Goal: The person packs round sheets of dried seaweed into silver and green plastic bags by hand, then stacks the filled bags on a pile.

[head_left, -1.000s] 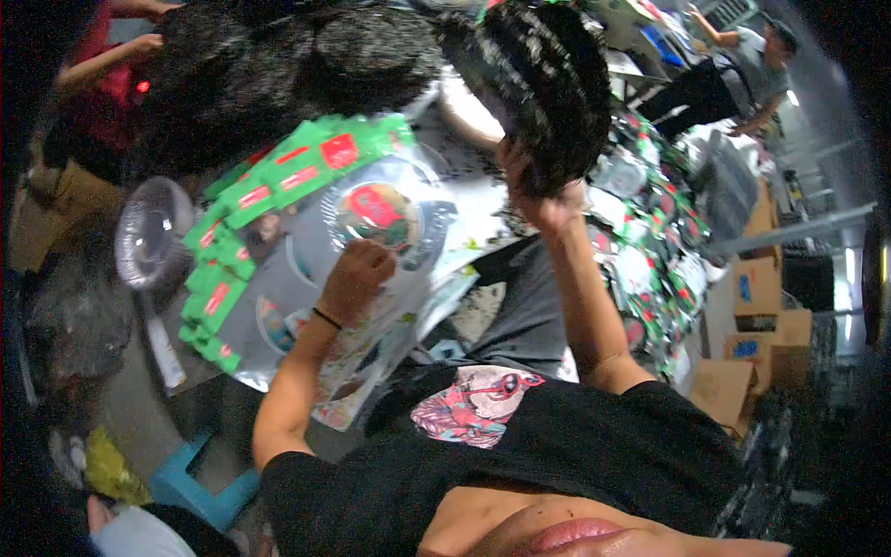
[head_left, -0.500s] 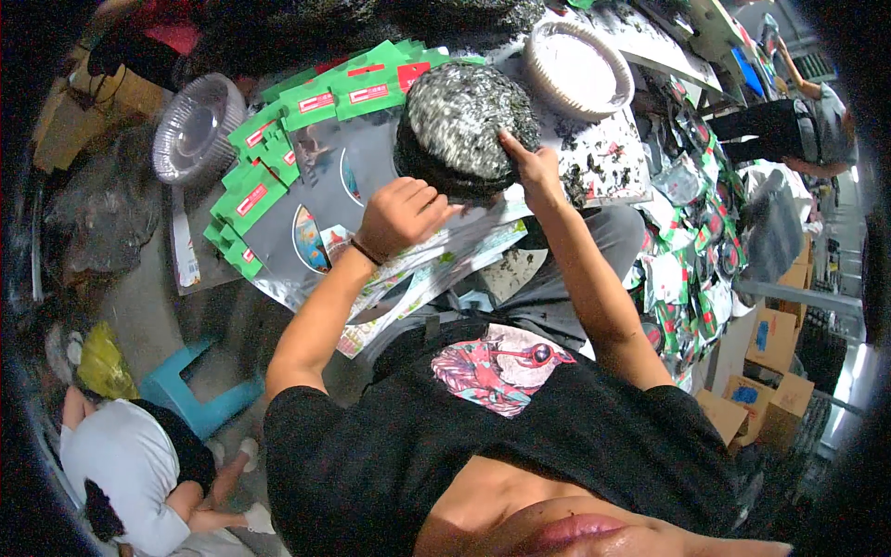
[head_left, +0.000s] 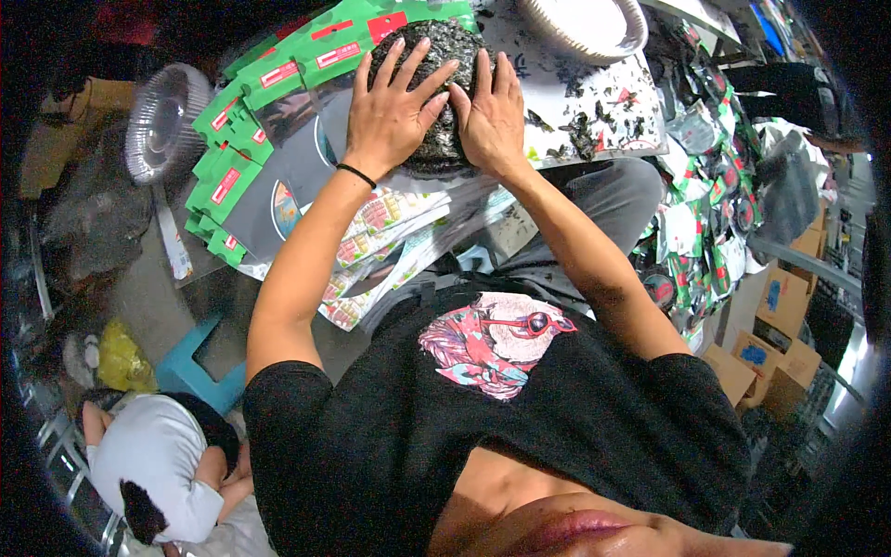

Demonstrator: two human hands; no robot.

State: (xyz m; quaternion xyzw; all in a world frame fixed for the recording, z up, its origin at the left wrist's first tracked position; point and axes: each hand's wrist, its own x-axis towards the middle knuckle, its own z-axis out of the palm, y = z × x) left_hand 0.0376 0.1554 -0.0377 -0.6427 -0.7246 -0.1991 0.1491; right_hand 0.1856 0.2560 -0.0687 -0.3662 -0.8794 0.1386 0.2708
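A round, thick stack of what looks like black dried seaweed [head_left: 442, 139] lies in front of me at the upper middle, glossy and crinkled. My left hand [head_left: 392, 116] rests on its left part with the fingers spread. My right hand [head_left: 492, 125] lies on its right part, fingers stretched out and thumb near the left thumb. Under and left of the stack, clear plastic pouches with green tops [head_left: 278, 76] overlap in a fan. Printed plastic sheets [head_left: 380, 227] show below my left wrist. The stack's underside is hidden.
A ribbed clear plastic tub [head_left: 135, 139] stands at the left, another pale round tub [head_left: 608, 54] at the upper right. Black flakes litter the white surface [head_left: 548, 139]. Filled packets [head_left: 687, 237] are heaped at the right near cardboard boxes [head_left: 784, 297]. Another person [head_left: 153, 455] sits lower left by a blue stool [head_left: 195, 362].
Both hands have come onto the stack with fingers stretched out; before, the left was curled beside it and the right held its edge. The stack now sits higher in the view.
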